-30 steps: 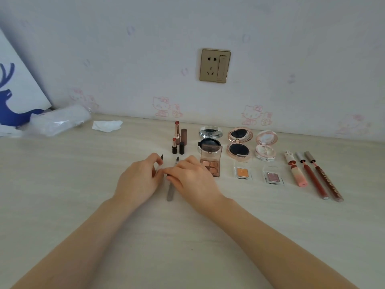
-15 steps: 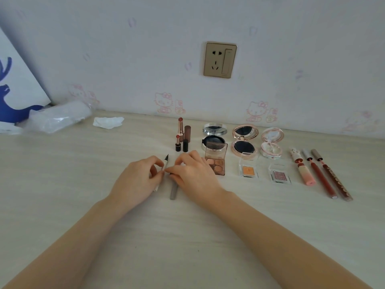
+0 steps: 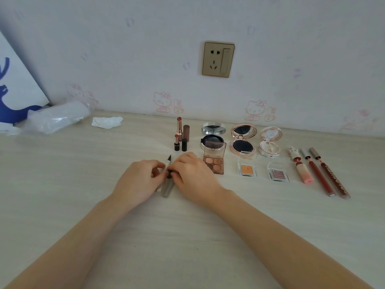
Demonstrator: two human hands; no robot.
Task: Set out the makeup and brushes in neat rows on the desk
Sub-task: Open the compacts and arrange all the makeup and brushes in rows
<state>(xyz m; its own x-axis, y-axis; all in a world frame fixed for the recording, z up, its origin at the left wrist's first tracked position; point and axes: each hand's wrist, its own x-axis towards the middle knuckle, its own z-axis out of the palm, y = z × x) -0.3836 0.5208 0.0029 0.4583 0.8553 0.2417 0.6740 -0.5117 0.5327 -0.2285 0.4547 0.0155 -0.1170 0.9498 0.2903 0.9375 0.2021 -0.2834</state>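
Note:
My left hand (image 3: 141, 180) pinches a thin white eyeliner pen (image 3: 168, 162) whose black tip points toward the wall. My right hand (image 3: 194, 174) touches it, fingertips closed on the dark upper end of a grey pen (image 3: 167, 187) lying on the desk (image 3: 62, 184) between both hands. Behind them stand two open lipsticks (image 3: 178, 130) with their caps (image 3: 186, 133). To the right sit an eyeshadow palette (image 3: 214, 162), three open round compacts (image 3: 242, 140), two small single eyeshadows (image 3: 246, 170) and three lip glosses (image 3: 318, 174) in rows.
A crumpled white tissue (image 3: 107, 122) and a clear plastic bag (image 3: 56, 117) lie at the back left by a white board with a blue deer (image 3: 12, 90). A wall socket (image 3: 218, 59) is above the desk. Bare desk stretches left of and in front of my hands.
My hands have stayed together over the two pens. The grey pen's tip, visible a second ago, is now covered by my right fingers; the white pen's tip still sticks out.

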